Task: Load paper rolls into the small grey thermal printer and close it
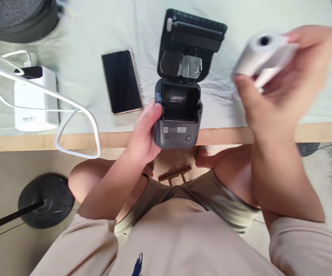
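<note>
My left hand (pixel 144 132) grips the left side of the small grey label printer (pixel 179 126), which sits at the near edge of the table (pixel 312 130) with its lid (pixel 191 42) swung open and back, the paper bay bare. My right hand (pixel 281 88) is raised off to the right, fingers closed around a white paper roll (pixel 262 53); it is blurred, so I think a loose end trails below it. A dark smartphone (pixel 121 81) lies just left of the printer, a white power bank (pixel 35 99) with its cable (pixel 76 111) farther left.
</note>
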{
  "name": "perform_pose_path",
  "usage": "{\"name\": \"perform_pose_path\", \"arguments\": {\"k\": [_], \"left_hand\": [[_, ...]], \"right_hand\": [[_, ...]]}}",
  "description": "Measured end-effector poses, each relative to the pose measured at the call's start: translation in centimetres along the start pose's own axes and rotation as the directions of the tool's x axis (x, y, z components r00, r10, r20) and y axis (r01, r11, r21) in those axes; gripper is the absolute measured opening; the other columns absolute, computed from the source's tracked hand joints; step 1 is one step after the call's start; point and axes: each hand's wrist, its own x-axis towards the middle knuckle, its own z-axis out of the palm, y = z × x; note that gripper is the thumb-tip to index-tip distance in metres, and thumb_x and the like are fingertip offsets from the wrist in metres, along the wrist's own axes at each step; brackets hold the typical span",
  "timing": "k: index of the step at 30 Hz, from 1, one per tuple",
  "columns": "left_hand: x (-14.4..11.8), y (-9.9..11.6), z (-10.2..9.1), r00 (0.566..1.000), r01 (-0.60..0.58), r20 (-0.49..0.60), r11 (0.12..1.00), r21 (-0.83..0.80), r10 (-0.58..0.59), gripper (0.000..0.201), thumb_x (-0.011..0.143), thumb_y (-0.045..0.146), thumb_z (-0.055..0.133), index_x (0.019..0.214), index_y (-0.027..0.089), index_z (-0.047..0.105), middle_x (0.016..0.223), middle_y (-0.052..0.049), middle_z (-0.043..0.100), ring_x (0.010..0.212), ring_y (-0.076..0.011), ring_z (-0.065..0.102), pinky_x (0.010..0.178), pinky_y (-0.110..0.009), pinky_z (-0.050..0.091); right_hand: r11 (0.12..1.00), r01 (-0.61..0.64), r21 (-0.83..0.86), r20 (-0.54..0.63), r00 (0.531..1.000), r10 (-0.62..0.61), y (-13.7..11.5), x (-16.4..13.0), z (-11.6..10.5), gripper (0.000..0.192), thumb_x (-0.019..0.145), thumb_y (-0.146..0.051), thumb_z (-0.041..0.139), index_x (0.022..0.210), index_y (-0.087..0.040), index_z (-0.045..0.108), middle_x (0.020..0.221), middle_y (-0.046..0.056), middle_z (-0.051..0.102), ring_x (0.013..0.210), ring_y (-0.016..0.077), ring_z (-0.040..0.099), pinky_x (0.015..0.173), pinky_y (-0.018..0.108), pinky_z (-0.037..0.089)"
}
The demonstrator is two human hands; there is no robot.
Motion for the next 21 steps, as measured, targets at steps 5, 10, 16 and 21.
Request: {"name": "perform_pose_path", "arguments": {"k": [5,10,16,21], "left_hand": [[0.1,-0.6,0.2,0.996,-0.033,0.079,0.996,-0.087,0.04,0.02,0.101,0.042,0.084,0.112,0.026,0.081,0.111,-0.007,0.087,0.132,-0.0329,0.081,0.097,-0.039,0.071],[0.2,-1.0,0.0,0.993,-0.045,0.109,0.997,-0.055,0.051,0.036,0.097,0.045,0.09,0.123,0.025,0.077,0.117,-0.005,0.085,0.132,-0.0336,0.082,0.097,-0.039,0.072],[0.0,-0.8,-0.2,0.994,-0.021,0.105,0.995,-0.093,0.031,0.026,0.101,0.042,0.084,0.117,0.022,0.077,0.109,-0.005,0.086,0.098,-0.0254,0.084,0.083,-0.034,0.066],[0.4,-0.7,-0.8,0.986,-0.007,0.161,0.988,-0.153,0.032,0.034,0.094,0.047,0.089,0.112,0.022,0.077,0.105,-0.006,0.086,0.105,-0.0286,0.085,0.088,-0.036,0.067]], "right_hand": [[0.992,0.117,-0.037,0.233,0.967,-0.105,-5.8,0.1,-0.5,0.021,0.103,-0.027,0.079,0.121,-0.035,0.072,0.113,0.001,0.085,0.101,0.028,0.084,0.082,0.045,0.064],[0.949,0.17,-0.267,0.404,0.913,-0.05,-5.1,-0.2,1.4,0.017,0.1,-0.021,0.07,0.113,-0.032,0.072,0.106,0.004,0.085,0.094,0.0295,0.08,0.078,0.045,0.059],[0.937,0.273,-0.218,0.355,0.916,-0.185,-4.8,-0.2,1.9,0.008,0.106,-0.028,0.072,0.099,-0.03,0.074,0.098,0.001,0.088,0.092,0.0287,0.077,0.08,0.046,0.049],[0.953,0.281,-0.115,0.36,0.906,-0.223,-7.3,-1.7,1.8,0.003,0.105,-0.03,0.073,0.105,-0.032,0.075,0.102,0.0,0.09,0.097,0.0308,0.081,0.084,0.048,0.052]]}}
